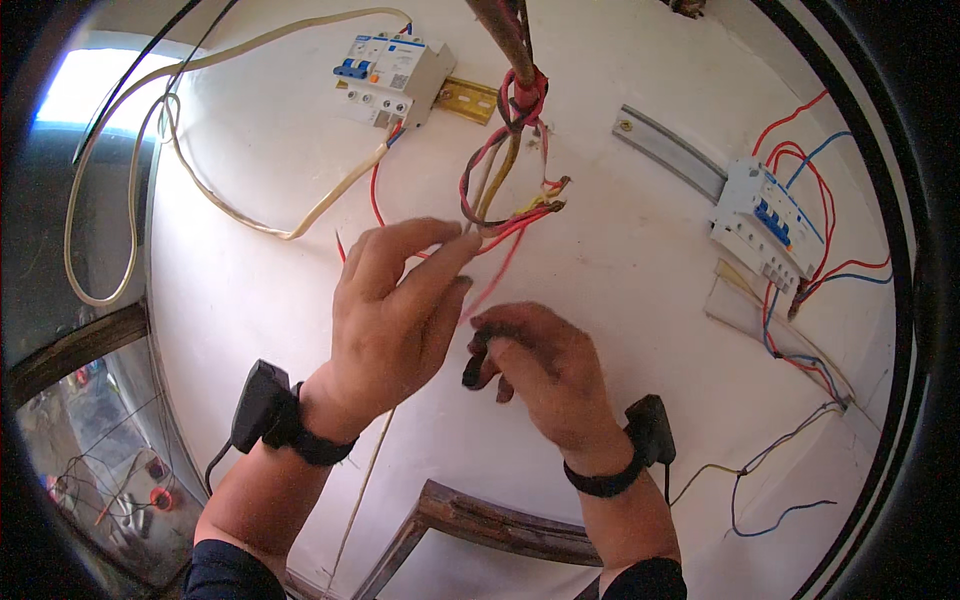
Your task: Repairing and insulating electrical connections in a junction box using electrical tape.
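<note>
My left hand (395, 305) is raised to a hanging bundle of twisted wires (508, 170), red, black and yellow-brown. Its thumb and index finger pinch at the lower part of the bundle, and the exact strand is partly hidden by the fingertips. Bare-looking, dark wire ends (556, 206) stick out to the right of the fingertips. Lower and to the right, my right hand (545, 370) is curled closed around a small black piece (474, 368), perhaps tape. A blurred pink-red wire (497, 283) runs down from the bundle toward the right fingertips.
A white circuit breaker (395, 80) with a cream cable (290, 232) sits on a brass-coloured rail (467, 100) at upper left. Another breaker (765, 225) with red and blue wires hangs at right below a grey rail (670, 150). A dark wooden frame (500, 530) stands below.
</note>
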